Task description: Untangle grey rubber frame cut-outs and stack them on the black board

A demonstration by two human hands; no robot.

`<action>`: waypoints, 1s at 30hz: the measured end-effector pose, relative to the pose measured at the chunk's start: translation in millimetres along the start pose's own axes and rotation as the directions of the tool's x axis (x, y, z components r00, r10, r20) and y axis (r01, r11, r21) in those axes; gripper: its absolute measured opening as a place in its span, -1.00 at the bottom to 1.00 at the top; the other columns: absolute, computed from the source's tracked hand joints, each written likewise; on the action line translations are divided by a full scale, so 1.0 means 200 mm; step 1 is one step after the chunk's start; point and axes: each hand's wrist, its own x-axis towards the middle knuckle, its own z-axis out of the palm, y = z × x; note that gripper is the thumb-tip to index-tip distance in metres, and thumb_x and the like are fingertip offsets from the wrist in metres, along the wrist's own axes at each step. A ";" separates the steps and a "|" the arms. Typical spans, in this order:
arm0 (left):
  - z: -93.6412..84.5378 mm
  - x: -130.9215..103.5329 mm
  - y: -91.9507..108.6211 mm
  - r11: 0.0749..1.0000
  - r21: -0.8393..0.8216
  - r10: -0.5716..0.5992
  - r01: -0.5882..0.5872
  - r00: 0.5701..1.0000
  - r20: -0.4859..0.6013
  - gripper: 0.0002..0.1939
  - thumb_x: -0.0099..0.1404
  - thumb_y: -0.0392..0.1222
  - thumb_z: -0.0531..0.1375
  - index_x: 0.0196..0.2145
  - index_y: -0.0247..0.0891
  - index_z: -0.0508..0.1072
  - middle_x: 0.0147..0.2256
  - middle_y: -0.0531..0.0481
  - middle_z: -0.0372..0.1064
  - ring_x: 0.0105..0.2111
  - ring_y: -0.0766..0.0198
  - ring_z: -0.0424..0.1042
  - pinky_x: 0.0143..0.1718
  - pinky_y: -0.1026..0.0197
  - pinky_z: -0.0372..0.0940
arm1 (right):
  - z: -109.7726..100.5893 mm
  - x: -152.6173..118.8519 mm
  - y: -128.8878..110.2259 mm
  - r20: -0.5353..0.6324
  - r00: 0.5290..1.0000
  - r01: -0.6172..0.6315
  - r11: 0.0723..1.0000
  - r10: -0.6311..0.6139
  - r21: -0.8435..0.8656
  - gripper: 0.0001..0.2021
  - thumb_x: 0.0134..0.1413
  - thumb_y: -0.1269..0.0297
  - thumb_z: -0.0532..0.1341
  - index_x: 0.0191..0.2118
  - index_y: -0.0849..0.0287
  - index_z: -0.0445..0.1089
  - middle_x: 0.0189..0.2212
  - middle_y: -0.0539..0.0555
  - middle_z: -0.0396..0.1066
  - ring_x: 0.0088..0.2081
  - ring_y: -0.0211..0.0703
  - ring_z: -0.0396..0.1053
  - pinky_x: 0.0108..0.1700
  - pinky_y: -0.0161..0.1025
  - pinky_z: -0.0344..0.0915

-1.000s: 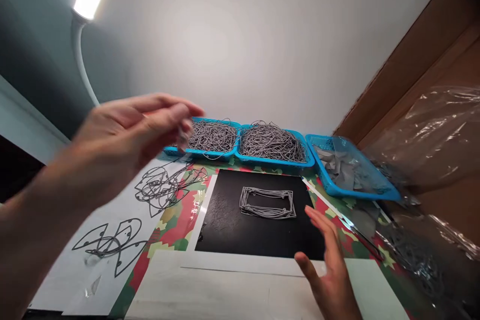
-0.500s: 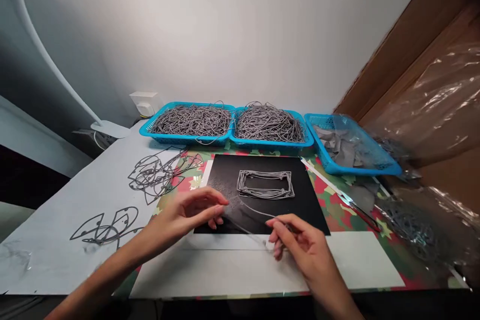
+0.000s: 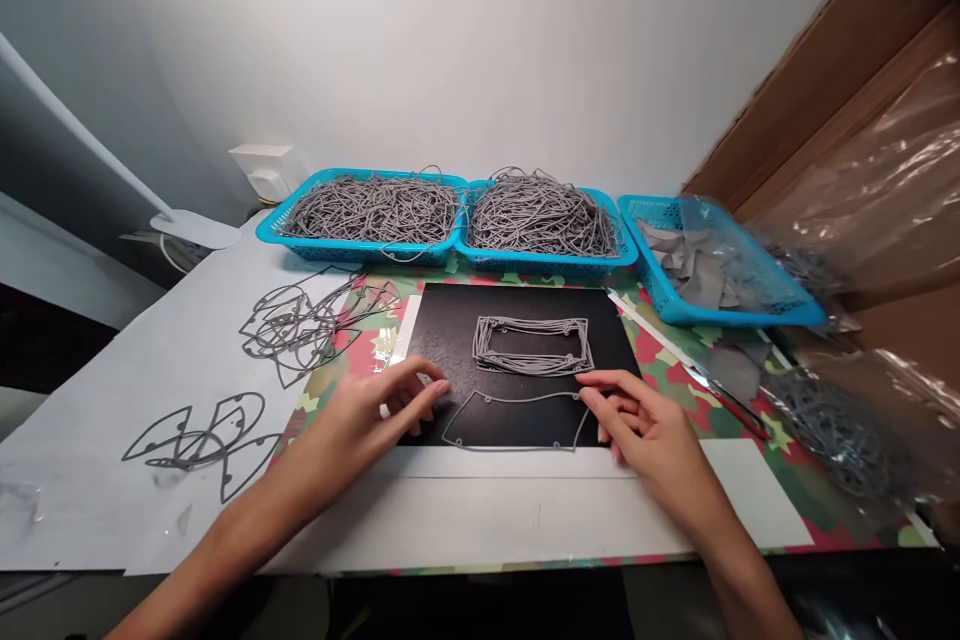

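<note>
A thin grey frame-shaped gasket (image 3: 517,398) lies spread at the front of the black mat (image 3: 450,320), its lower edge by the white strip. My right hand (image 3: 630,410) pinches its upper right corner between thumb and finger. Just left of the gasket is my left hand (image 3: 405,400), thumb and index finger apart, holding nothing. Behind the gasket, a neat stack of similar grey frames (image 3: 532,327) rests on the mat.
Two blue baskets (image 3: 360,245) (image 3: 547,260) heaped with grey gaskets stand along the wall. A third blue basket (image 3: 750,313) holds grey scraps. Loose gaskets (image 3: 300,325) lie left, tweezers (image 3: 724,400) and a bagged bundle (image 3: 825,430) right.
The loose gasket, earlier blurred and hanging from my right hand, now lies opened out on the mat. My right hand has moved right and slightly up. The view has shifted a little.
</note>
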 end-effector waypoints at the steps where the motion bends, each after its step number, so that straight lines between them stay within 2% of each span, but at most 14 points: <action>1: -0.01 0.03 0.00 0.999 0.026 0.018 -0.019 1.000 0.022 -0.67 0.58 0.13 0.20 -0.16 -0.15 0.58 -0.45 0.11 0.52 -0.49 0.29 0.46 -0.40 0.26 0.30 | -0.01 0.00 0.00 -0.001 1.000 0.006 1.000 -0.006 -0.002 -0.50 0.33 -0.21 0.38 0.10 0.10 0.59 -0.44 -0.03 0.38 -0.42 -0.22 0.34 -0.46 -0.32 0.24; 3: 0.00 0.09 -0.02 0.998 0.039 0.054 -0.058 0.993 0.103 -0.63 0.57 0.17 0.22 -0.23 -0.16 0.57 -0.46 0.12 0.46 -0.48 0.30 0.40 -0.43 0.27 0.23 | -0.01 -0.01 0.01 0.006 1.000 0.029 1.000 -0.029 -0.005 -0.53 0.33 -0.18 0.40 0.08 0.11 0.60 -0.42 -0.02 0.38 -0.41 -0.23 0.31 -0.45 -0.32 0.23; 5: 0.01 0.14 -0.03 0.995 0.046 0.080 -0.089 0.982 0.171 -0.63 0.54 0.20 0.26 -0.21 -0.15 0.57 -0.43 0.12 0.43 -0.45 0.29 0.36 -0.43 0.28 0.20 | -0.02 0.00 0.02 0.015 0.998 0.054 0.999 -0.054 -0.008 -0.56 0.33 -0.14 0.41 0.06 0.11 0.60 -0.43 -0.04 0.35 -0.41 -0.25 0.27 -0.44 -0.33 0.22; 9: 0.05 0.19 -0.03 0.992 0.077 0.081 -0.101 0.971 0.223 -0.66 0.56 0.19 0.25 -0.15 -0.14 0.56 -0.39 0.11 0.42 -0.41 0.28 0.32 -0.40 0.28 0.17 | -0.01 0.01 0.02 0.024 0.999 0.040 0.999 -0.040 0.013 -0.56 0.33 -0.13 0.41 0.07 0.11 0.60 -0.44 -0.05 0.35 -0.44 -0.27 0.26 -0.48 -0.35 0.23; 11: 0.06 0.18 -0.03 0.992 0.084 0.074 -0.093 0.976 0.203 -0.65 0.59 0.18 0.19 -0.15 -0.15 0.54 -0.40 0.11 0.39 -0.42 0.27 0.30 -0.41 0.27 0.16 | 0.00 0.01 0.01 0.000 0.999 0.039 0.999 -0.039 0.011 -0.56 0.32 -0.14 0.42 0.07 0.11 0.60 -0.43 -0.03 0.37 -0.43 -0.25 0.32 -0.50 -0.36 0.24; 16: 0.07 0.15 -0.07 0.986 0.108 0.121 -0.128 0.991 0.065 -0.73 0.61 0.05 0.16 -0.17 -0.17 0.47 -0.41 0.12 0.35 -0.46 0.30 0.26 -0.44 0.27 0.16 | 0.02 -0.01 0.00 -0.104 0.991 0.083 0.996 -0.086 -0.027 -0.58 0.33 -0.13 0.40 0.07 0.08 0.61 -0.39 0.01 0.44 -0.40 -0.17 0.43 -0.55 -0.33 0.26; 21: 0.06 0.16 -0.10 0.975 0.108 0.191 -0.193 0.981 0.031 -0.80 0.59 -0.03 0.22 -0.16 -0.18 0.51 -0.41 0.12 0.36 -0.48 0.32 0.26 -0.47 0.27 0.14 | 0.01 -0.02 0.02 -0.209 0.956 0.183 0.975 -0.207 -0.129 -0.73 0.41 -0.02 0.36 -0.08 0.07 0.60 -0.31 0.04 0.47 -0.35 -0.19 0.39 -0.38 -0.28 0.36; 25: 0.06 0.17 -0.11 0.959 0.125 0.249 -0.252 0.968 0.043 -0.85 0.57 -0.06 0.27 -0.09 -0.16 0.57 -0.32 0.08 0.41 -0.39 0.30 0.34 -0.37 0.26 0.23 | 0.01 -0.01 0.03 -0.169 0.955 0.204 0.952 -0.245 -0.230 -0.77 0.38 0.02 0.40 -0.12 0.07 0.58 -0.28 0.03 0.43 -0.35 -0.20 0.33 -0.35 -0.26 0.32; 30: 0.06 0.16 -0.11 0.977 0.112 0.173 -0.183 0.980 0.099 -0.78 0.64 -0.01 0.20 -0.13 -0.16 0.54 -0.26 0.04 0.40 -0.35 0.27 0.33 -0.33 0.23 0.24 | 0.03 0.00 0.02 -0.076 0.951 0.252 0.891 -0.300 -0.377 -0.82 0.43 0.06 0.36 -0.08 0.04 0.56 -0.32 0.01 0.36 -0.35 -0.16 0.28 -0.29 -0.20 0.30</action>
